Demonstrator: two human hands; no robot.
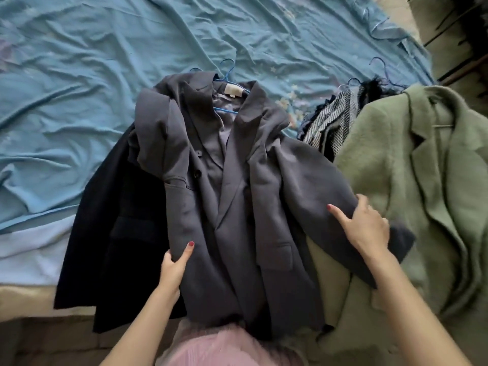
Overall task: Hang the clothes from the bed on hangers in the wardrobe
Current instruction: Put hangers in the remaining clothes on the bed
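A grey blazer (232,196) lies face up on the bed with a blue hanger (227,75) in its collar. My left hand (175,262) grips the blazer's left front edge near the hem, thumb on top. My right hand (365,225) holds the blazer's right sleeve, fingers curled round the cloth. Under the blazer on the left lies a dark navy coat (111,247). A green woolly coat (422,194) lies on the right, on a hanger. A black-and-white tweed garment (332,122) sits between them.
The blue crumpled sheet (105,75) covers the bed behind the clothes. More blue hanger hooks (380,67) stick out above the tweed garment. Dark furniture (462,35) stands at the top right corner. A pink skirt (224,347) shows at the bottom.
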